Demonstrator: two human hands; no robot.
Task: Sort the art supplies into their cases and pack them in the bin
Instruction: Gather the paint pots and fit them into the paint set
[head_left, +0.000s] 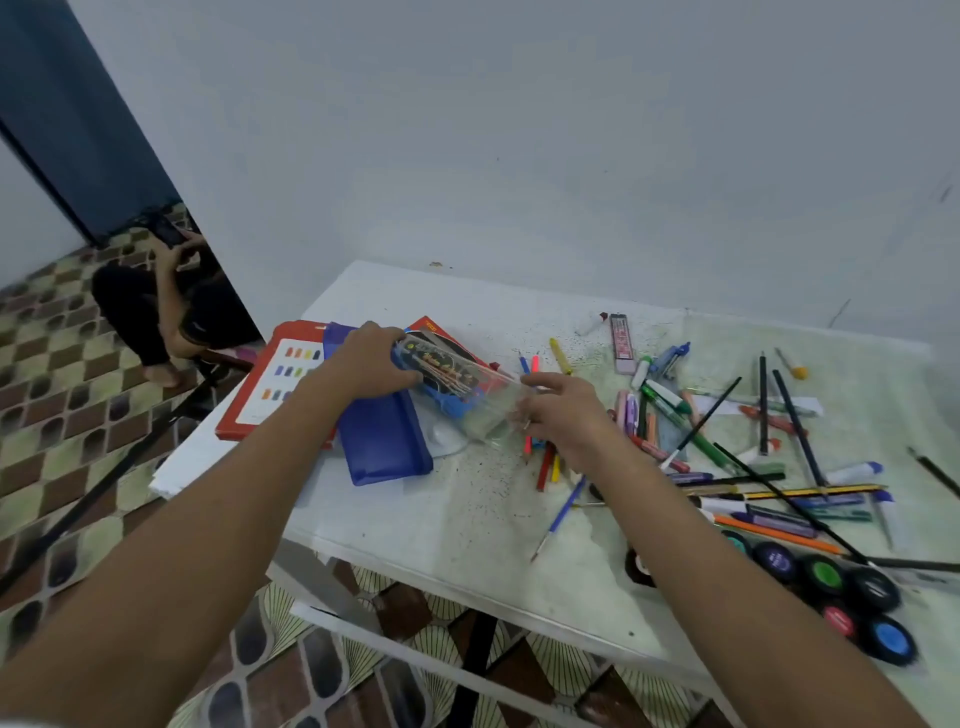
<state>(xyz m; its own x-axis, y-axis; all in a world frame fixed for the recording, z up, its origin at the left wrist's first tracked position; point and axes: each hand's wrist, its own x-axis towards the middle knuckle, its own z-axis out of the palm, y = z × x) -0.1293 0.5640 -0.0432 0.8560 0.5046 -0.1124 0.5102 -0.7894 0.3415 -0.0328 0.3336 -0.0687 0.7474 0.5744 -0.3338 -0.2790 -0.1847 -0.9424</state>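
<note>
Head view is showing the left hand (371, 364) gripping the clear case (457, 392) at its far-left end; the case is slanting near-right toward the right hand (563, 415), whose fingers are pinching its open end.

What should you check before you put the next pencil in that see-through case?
1. Left hand holds the clear case firmly: ok.
2. Right hand is at the case's open end: ok.
3. Case mouth is open wide enough: cannot tell, blurred.
4. Loose pencils lie close to the right hand: ok.
5. Room left inside the case: cannot tell.
6. Blue pouch under the case lies flat on the table: ok.
</note>
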